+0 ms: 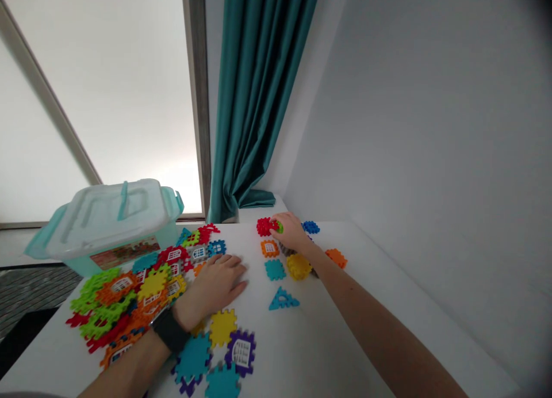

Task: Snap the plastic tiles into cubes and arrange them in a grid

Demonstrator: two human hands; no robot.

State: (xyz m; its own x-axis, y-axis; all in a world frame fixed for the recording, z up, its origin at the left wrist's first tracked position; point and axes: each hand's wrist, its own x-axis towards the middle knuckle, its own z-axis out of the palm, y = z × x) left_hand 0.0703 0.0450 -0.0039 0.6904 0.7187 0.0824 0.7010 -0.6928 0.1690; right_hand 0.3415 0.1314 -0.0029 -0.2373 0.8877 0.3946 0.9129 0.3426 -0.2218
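My left hand lies flat on the white table with its fingers stretched out, beside the heap of interlocking plastic tiles. A dark watch is on that wrist. Farther out, my right hand pinches a small green tile against or just above a red stack of tiles; whether they touch is unclear. Around this hand lie an orange window tile, a teal square tile, yellow tiles, blue tiles and an orange tile. My hand and forearm partly cover some pieces.
A lidded translucent teal box stands at the back left. Mixed tiles pile up before it. A blue triangle tile and a purple window tile lie nearer me. A green curtain and a grey wall border the table.
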